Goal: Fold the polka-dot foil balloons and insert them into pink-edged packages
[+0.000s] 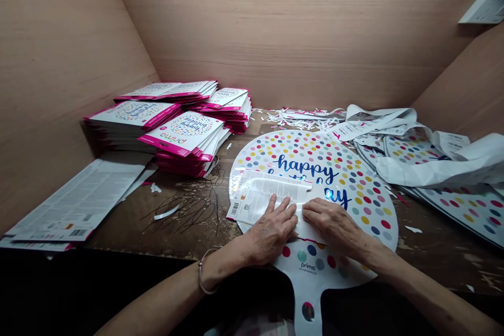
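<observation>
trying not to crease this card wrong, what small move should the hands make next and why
Probably smooth the card gently with the right hand while the left hand steadies it. Both hands rest on the card, which lies across the dotted board, so it has backing; whether its fold is lined up is hard to tell.

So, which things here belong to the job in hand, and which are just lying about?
Likely part of the job:
printed card being handled
dotted birthday paddle beneath it
pink-edged packet stacks
barcoded cards, far left
dotted boards, right

Apparently just lying about:
paper scraps along the back
paper ribbons over those boards
small white strip
</observation>
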Demonstrator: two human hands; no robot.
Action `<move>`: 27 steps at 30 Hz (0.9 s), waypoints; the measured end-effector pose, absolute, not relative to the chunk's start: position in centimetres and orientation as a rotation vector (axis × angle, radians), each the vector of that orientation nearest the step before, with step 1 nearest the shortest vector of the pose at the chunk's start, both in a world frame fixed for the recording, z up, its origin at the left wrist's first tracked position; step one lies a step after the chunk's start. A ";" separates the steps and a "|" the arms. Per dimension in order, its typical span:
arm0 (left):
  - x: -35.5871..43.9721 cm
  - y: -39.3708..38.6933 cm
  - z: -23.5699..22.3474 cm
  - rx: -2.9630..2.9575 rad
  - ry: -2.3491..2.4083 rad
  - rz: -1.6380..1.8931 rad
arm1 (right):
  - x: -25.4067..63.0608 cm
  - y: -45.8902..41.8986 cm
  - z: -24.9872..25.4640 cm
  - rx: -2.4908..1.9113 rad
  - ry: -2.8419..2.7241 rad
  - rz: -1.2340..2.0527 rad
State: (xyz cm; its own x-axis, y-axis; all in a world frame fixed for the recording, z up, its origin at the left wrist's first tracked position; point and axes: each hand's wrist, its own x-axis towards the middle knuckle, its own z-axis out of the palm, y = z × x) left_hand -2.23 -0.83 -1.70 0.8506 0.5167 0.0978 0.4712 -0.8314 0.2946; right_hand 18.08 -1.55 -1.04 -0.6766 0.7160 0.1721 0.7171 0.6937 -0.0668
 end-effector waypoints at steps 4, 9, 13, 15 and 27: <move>-2.2 -0.8 -1.8 2.762 0.758 0.251 | 17.0 -2.0 -1.6 -1.194 -2.870 -0.322; -2.2 -0.9 -1.8 2.734 0.755 0.231 | 15.5 -2.9 -0.7 -1.098 -2.922 -0.611; -2.4 -1.0 -2.1 2.748 0.736 0.238 | 16.0 -3.5 0.9 -0.923 -2.901 -0.700; -2.4 -1.0 -2.3 2.763 0.731 0.260 | 16.2 -3.9 1.0 -0.798 -2.896 -0.777; -2.6 -0.9 -1.7 2.704 0.740 0.318 | 26.5 10.3 7.1 -1.324 -2.380 -0.453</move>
